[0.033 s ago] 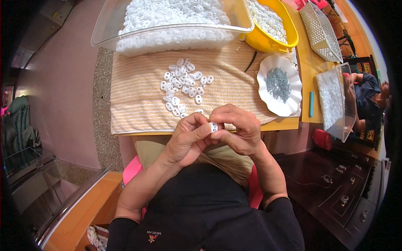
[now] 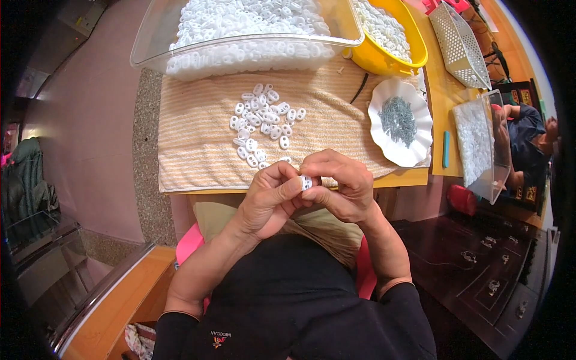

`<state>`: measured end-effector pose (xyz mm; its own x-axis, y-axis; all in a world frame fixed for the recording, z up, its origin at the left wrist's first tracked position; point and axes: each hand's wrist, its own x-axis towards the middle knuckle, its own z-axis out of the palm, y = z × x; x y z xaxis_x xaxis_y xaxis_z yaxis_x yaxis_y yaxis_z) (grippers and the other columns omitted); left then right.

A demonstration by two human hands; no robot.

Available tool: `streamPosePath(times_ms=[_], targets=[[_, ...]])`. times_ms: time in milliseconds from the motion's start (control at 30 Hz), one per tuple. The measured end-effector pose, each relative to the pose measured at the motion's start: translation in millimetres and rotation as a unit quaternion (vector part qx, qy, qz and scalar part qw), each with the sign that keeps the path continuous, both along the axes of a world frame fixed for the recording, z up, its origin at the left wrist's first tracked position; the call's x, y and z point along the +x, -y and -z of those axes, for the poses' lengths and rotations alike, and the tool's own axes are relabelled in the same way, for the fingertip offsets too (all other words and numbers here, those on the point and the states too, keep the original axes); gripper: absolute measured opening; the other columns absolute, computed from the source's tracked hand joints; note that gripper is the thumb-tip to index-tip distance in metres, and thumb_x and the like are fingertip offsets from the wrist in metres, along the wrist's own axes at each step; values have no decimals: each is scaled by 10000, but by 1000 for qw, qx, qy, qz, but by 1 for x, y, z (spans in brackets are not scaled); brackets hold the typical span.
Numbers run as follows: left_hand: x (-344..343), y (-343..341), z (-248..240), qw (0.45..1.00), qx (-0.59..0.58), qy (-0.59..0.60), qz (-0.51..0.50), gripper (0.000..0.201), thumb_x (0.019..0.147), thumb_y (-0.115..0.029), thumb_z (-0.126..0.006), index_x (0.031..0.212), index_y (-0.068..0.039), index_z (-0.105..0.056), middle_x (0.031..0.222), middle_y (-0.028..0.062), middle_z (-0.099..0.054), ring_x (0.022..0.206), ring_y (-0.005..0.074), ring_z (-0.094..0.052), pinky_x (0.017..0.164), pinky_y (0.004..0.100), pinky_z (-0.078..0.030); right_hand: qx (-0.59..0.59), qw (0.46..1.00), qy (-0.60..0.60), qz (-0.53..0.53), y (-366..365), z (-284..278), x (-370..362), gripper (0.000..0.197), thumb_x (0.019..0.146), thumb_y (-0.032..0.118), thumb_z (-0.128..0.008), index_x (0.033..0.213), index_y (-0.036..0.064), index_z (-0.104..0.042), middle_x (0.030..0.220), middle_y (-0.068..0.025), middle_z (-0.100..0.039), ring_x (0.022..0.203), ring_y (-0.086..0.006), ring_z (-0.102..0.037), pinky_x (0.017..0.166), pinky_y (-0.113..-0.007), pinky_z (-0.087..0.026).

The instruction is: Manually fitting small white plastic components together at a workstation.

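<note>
At the near edge of the table, my two hands meet around a small white plastic piece with two holes (image 2: 306, 182). My left hand (image 2: 269, 201) pinches it, thumb against its left side. Closed around its right side are the thumb and forefinger of my right hand (image 2: 343, 187); anything tiny between those fingertips is hidden. Just beyond lies a loose pile of similar white oval pieces (image 2: 262, 114) on a striped towel (image 2: 198, 132). To the right, a white scalloped dish (image 2: 384, 153) holds many small grey metal pins or screws (image 2: 399, 122).
A large clear tub (image 2: 240, 45) of white pieces stands at the back, beside a yellow basin (image 2: 390, 59) holding more. Farther right are a perforated cream basket (image 2: 459, 45), a blue stick-shaped object (image 2: 446, 149) and a clear box (image 2: 497, 180) with whitish contents.
</note>
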<state>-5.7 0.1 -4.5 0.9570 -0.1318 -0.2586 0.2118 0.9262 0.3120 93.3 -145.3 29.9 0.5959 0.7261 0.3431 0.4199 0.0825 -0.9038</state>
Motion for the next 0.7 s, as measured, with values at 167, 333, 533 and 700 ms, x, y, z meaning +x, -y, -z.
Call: streamPosePath(times_ms=[167,333,533,700], targets=[[0,-1,-1,1000,5,-2,-4,113,886,-111,-663,880,-36,-579,824,78,-644,740,146,-637,707,266,-546,9,1000,5,3,-1,0,0,262,776,105,-760,983,-16,-656,917,-151,-657,709,-175,-621,640,-272,-496],[1,-2,-3,1000,3,-2,-3,110,886,-108,-662,880,-35,-579,825,79,-643,747,148,-636,706,266,-544,10,1000,-1,2,0,0,-1,270,771,99,-764,989,-16,-654,917,-153,-657,706,-172,-619,641,-273,-496],[1,-1,-5,1000,3,-5,-5,106,897,-125,-651,900,-45,-581,926,99,-647,798,153,-632,731,274,-542,23,1000,-4,8,0,3,-1,274,775,87,-760,1002,-21,-652,947,-155,-653,690,-152,-605,642,-264,-493],[2,-4,-3,1000,25,-1,13,161,874,-174,-684,943,-78,-574,967,91,-630,879,180,-628,769,316,-550,9,1000,-15,15,1,1,-1,290,769,83,-765,1015,-22,-655,955,-150,-654,693,-141,-604,643,-254,-490]])
